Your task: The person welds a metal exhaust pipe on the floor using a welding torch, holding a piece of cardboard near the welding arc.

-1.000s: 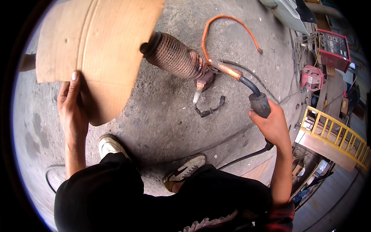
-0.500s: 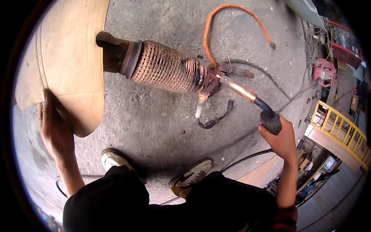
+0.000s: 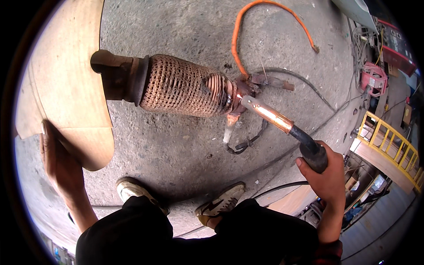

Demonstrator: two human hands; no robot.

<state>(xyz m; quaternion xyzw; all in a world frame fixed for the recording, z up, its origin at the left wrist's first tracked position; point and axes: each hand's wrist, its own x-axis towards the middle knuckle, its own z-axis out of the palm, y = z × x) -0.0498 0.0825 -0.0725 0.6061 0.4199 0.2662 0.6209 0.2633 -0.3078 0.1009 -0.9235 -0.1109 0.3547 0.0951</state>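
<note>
My right hand is wrapped round the black handle of a welding torch with a copper-coloured nozzle. The nozzle points left, and a small bright glow shows between its tip and the right end of a rusty flexible exhaust pipe. That pipe has a braided mesh sleeve, torn open near the right end to bare ribs. With my left hand I grip the lower edge of a big tan cardboard sheet, thumb on top and the other fingers mostly hidden. The sheet lies against or over the pipe's left end; contact is unclear.
An orange cable curves behind the pipe's right end. Below it lies a dark cable with a connector. My shoes stand on the concrete near side. At right are a pink machine, a red-black machine and a yellow rack.
The nozzle tip has shifted slightly left and nearer me, along the pipe's end. Pipe and cardboard now appear lower and farther left. Both hands keep their holds.
</note>
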